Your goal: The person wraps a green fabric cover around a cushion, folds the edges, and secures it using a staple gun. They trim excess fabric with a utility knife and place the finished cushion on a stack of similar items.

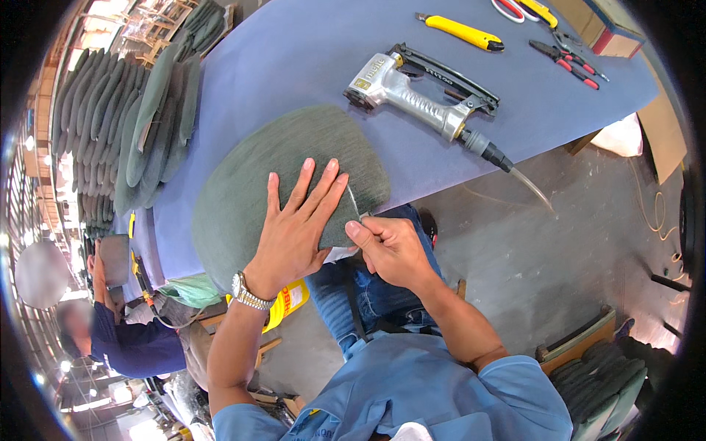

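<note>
A dark grey-green, fabric-covered seat pad lies at the near edge of the blue-topped table, partly overhanging it. My left hand rests flat on the pad with its fingers spread; a metal watch is on that wrist. At the pad's right near edge, my right hand is closed in a pinch, thumb on top. A thin pale line runs over the fabric up from that thumb; whether it is a slit or a thin tool I cannot tell. What the right fingers grip is hidden. Something white shows beneath the pad's edge between my hands.
Beyond the pad lie a silver air staple gun with its hose, a yellow cutter knife and red-handled pliers. Tall stacks of similar pads stand at left. A person in a dark shirt works farther left.
</note>
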`<state>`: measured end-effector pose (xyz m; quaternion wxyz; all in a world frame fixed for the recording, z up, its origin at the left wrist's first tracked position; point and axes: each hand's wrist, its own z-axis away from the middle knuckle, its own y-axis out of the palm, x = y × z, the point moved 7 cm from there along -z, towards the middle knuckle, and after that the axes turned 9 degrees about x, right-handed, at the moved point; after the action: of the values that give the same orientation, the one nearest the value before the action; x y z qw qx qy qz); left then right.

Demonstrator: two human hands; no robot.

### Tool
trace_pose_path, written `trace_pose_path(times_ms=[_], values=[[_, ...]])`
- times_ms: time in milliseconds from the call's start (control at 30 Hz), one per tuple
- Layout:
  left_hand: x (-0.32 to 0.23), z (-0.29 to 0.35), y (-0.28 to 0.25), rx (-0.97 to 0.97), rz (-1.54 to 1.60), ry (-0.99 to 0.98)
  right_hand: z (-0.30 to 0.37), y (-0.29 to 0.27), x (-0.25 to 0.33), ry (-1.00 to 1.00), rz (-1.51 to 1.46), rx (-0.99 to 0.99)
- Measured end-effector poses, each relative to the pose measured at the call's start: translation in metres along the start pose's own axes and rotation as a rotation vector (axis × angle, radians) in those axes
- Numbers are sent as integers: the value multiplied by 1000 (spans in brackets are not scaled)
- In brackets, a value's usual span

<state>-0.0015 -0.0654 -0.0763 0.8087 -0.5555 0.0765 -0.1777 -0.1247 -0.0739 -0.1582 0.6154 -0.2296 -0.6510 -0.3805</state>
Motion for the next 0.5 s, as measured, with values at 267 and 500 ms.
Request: trace_pose_path(times_ms=[267,500], values=[[-7,-2,11,25,-45,-1,16,4,-42,-35,-139,-88],[-7,1,16,-97,-104,-7,8,4,-60,63,-184,-54]])
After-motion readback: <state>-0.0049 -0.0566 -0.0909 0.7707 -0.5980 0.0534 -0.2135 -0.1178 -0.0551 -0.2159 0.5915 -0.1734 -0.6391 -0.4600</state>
